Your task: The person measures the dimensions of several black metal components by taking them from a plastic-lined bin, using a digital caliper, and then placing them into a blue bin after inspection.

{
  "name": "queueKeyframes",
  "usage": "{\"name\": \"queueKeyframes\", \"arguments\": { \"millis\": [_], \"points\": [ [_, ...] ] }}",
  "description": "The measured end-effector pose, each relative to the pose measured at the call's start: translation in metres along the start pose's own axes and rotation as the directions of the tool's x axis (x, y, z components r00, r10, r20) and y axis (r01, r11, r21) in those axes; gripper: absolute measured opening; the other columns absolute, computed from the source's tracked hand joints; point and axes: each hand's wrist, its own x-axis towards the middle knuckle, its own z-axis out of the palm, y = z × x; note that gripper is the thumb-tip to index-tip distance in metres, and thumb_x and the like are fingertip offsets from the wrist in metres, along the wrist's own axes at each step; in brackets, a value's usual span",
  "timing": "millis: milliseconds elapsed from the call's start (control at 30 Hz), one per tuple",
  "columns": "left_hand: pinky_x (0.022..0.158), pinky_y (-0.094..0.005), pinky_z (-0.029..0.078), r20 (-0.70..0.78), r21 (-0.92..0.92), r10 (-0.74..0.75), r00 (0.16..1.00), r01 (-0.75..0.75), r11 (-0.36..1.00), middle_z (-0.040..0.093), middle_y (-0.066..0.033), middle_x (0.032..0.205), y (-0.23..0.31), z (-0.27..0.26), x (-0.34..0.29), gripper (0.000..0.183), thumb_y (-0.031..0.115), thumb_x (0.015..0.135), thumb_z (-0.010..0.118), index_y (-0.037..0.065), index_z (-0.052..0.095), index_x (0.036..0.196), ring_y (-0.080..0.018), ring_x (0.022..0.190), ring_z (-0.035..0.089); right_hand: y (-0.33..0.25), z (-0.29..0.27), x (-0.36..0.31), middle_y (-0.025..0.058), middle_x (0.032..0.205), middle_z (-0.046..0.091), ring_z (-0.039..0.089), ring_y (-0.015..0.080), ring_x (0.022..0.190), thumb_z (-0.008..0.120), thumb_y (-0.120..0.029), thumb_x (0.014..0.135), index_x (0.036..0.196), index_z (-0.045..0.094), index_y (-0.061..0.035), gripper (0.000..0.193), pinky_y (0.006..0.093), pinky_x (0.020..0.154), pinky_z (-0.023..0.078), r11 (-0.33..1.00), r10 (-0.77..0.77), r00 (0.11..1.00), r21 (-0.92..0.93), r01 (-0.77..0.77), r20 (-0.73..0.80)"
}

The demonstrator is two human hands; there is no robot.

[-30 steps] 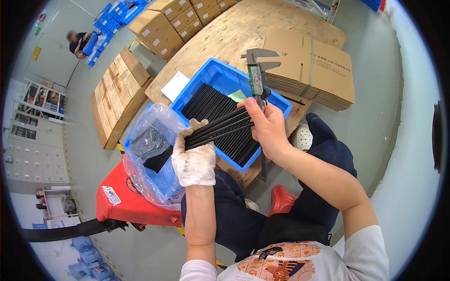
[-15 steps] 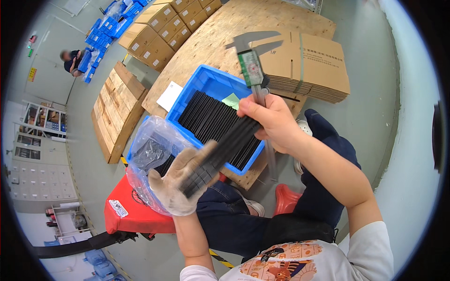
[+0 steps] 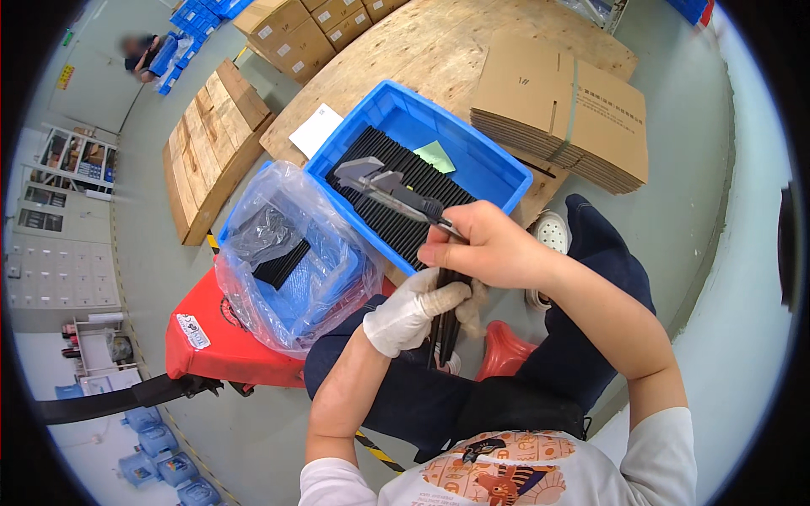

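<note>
Gloved fingers (image 3: 445,298) around rods (image 3: 445,337) — black, slim

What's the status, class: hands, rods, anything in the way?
Gloved left hand gripping black rods. Bare right hand holding caliper. Caliper partly blocks view of binned rods in blue bin.

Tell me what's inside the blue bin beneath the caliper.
The blue bin holds packed black rods, with a pale green slip at their edge. The caliper and right hand hide part; anything under the rods is covered.
</note>
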Motion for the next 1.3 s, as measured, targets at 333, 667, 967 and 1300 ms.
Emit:
{"name": "queueKeyframes", "arguments": {
  "millis": [333, 667, 967, 1300],
  "points": [
    [0.068, -0.0270, 0.049, -0.244, 0.481, 0.672, 0.699, -0.515, 0.709, 0.063, -0.0104, 0.083, -0.002, 0.001, -0.019, 0.014, 0.007, 0.087, 0.053, -0.004, 0.057, 0.094, -0.0163, 0.076, 0.062, -0.005, -0.030, -0.020, 0.0044, 0.057, 0.048, 0.048, 0.0143, 0.053, 0.058, -0.028, 0.081, 0.093, 0.057, -0.0002, 0.031, 0.0276, 0.050, 0.037, 0.934, -0.301, 0.882, -0.298, 0.196, -0.362],
    [0.062, -0.0254, 0.049, -0.125, 0.717, 0.834, 0.537, -0.532, 0.450, 0.063, -0.0111, 0.085, 0.001, -0.012, -0.020, 0.021, -0.002, 0.078, 0.061, 0.000, 0.057, 0.098, -0.0170, 0.071, 0.063, -0.005, -0.024, -0.031, 0.0103, 0.065, 0.057, 0.056, 0.0227, 0.053, 0.062, -0.024, 0.075, 0.093, 0.058, -0.0011, 0.029, 0.0290, 0.048, 0.041, 0.679, -0.455, 0.854, -0.719, 0.150, -0.252],
    [0.066, -0.0275, 0.048, -0.108, 0.790, 0.823, 0.557, -0.454, 0.411, 0.062, -0.0108, 0.081, 0.002, -0.008, -0.024, 0.012, 0.005, 0.082, 0.060, -0.005, 0.059, 0.088, -0.0176, 0.073, 0.061, -0.005, -0.025, -0.032, 0.0087, 0.059, 0.054, 0.052, 0.0216, 0.047, 0.066, -0.027, 0.071, 0.080, 0.059, -0.0025, 0.027, 0.0281, 0.042, 0.036, 0.651, -0.497, 0.827, -0.743, 0.157, -0.261],
    [0.054, -0.0276, 0.045, 0.068, 0.838, 0.869, 0.489, -0.501, 0.217, 0.060, -0.0097, 0.076, -0.002, -0.022, -0.019, 0.026, 0.002, 0.073, 0.066, 0.005, 0.056, 0.096, -0.0216, 0.062, 0.060, -0.006, -0.027, -0.037, 0.0058, 0.050, 0.049, 0.049, 0.0207, 0.043, 0.070, -0.033, 0.066, 0.063, 0.051, -0.0071, 0.032, 0.0289, 0.039, 0.034, 0.578, -0.530, 0.800, -0.810, 0.098, -0.282]
  ]
}}
